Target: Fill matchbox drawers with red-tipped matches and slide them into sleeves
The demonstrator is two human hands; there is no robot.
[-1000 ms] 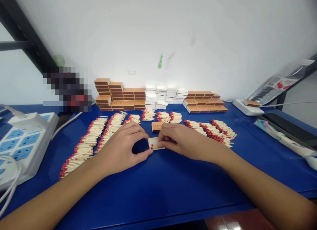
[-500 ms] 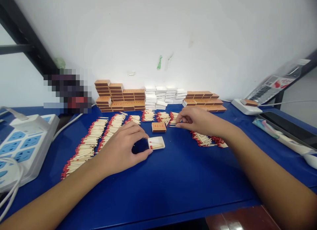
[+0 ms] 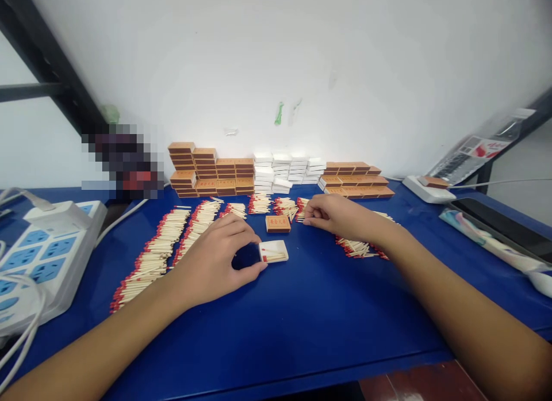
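Thumb and fingers of my left hand (image 3: 224, 260) grip the left end of a white matchbox tray (image 3: 278, 250) that lies on the blue table with a few matches in it. Just behind it rests an orange matchbox sleeve (image 3: 278, 223). My right hand (image 3: 330, 214) has its fingers pinched together at a small pile of matches (image 3: 302, 208); whether a match is between the fingertips is too small to tell. Long rows of red-tipped matches (image 3: 153, 251) lie to the left, and another pile (image 3: 356, 247) is partly under my right forearm.
Stacked orange matchboxes (image 3: 207, 185) and white trays (image 3: 280, 171) line the wall. A power strip (image 3: 52, 257) with cables stands left. On the right are a white adapter (image 3: 426, 189), a phone (image 3: 504, 225), a plastic-wrapped item (image 3: 487, 240) and a bottle (image 3: 483, 148).
My right hand has moved slightly left and down at the small match pile, its fingers closer together. My left hand still grips the tray. The whole view has shifted a little.
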